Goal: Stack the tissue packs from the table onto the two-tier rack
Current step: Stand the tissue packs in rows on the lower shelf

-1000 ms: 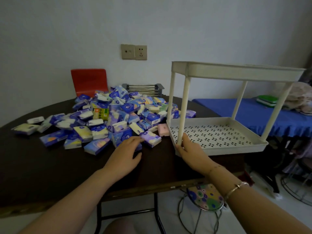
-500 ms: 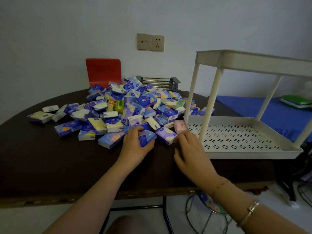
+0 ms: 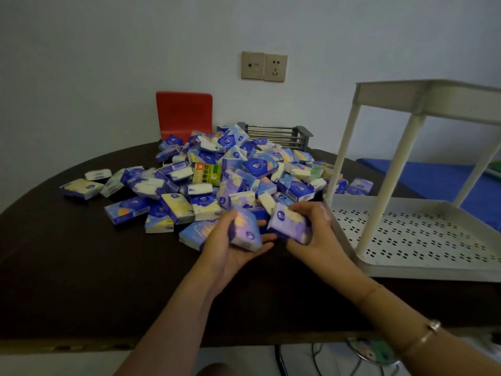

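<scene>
A heap of small blue, purple and white tissue packs covers the middle of the dark table. My left hand holds a blue-purple tissue pack lifted off the table at the heap's near edge. Right beside it, my right hand grips a purple-white tissue pack. The white two-tier rack stands on the table's right side; its perforated lower tray holds nothing, and the inside of its upper tier is hidden from view.
A red chair back and a grey metal rack stand behind the heap by the wall. A blue-covered surface lies beyond the rack. A round stool sits under the table's front edge.
Both hands closed on packs at the heap's near edge and lifted them. My right hand came off the rack's front post to the heap.
</scene>
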